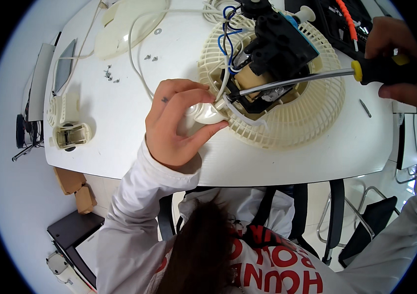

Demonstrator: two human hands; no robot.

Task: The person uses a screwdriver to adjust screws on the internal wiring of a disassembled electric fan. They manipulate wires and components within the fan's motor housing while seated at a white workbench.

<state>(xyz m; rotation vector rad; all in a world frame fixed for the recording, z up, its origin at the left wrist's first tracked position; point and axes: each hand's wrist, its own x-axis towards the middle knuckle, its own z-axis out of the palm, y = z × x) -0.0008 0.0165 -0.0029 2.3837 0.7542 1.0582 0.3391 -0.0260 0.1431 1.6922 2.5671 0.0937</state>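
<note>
Dark hair (201, 240) hangs closest below me, beneath my fingers, over my white clothing with red letters. With my left hand (174, 130) I am grasping a glossy white neck piece (209, 113); the thumb presses from its lower side and the bent fingers from above. My right hand (400, 36) is wrapped firmly around the black and yellow handle of a screwdriver (331, 76). Its long metal shaft points leftward, with the tip just beside my left fingertips, near the edge of the black motor assembly (282, 46); whether it sits in a screw, I cannot tell. Between my two hands lies the cream fan grille (311, 122), on the white table (316, 166), with the motor assembly upon it. Blue wires (223, 36) rise beyond my left fingers, and a white cable (132, 39) curves behind them. Further to the left of these fingers are small screws (109, 72) and a cream housing (72, 136). Near my right hand, below the screwdriver handle, rests a thin metal bit (365, 108).
</note>
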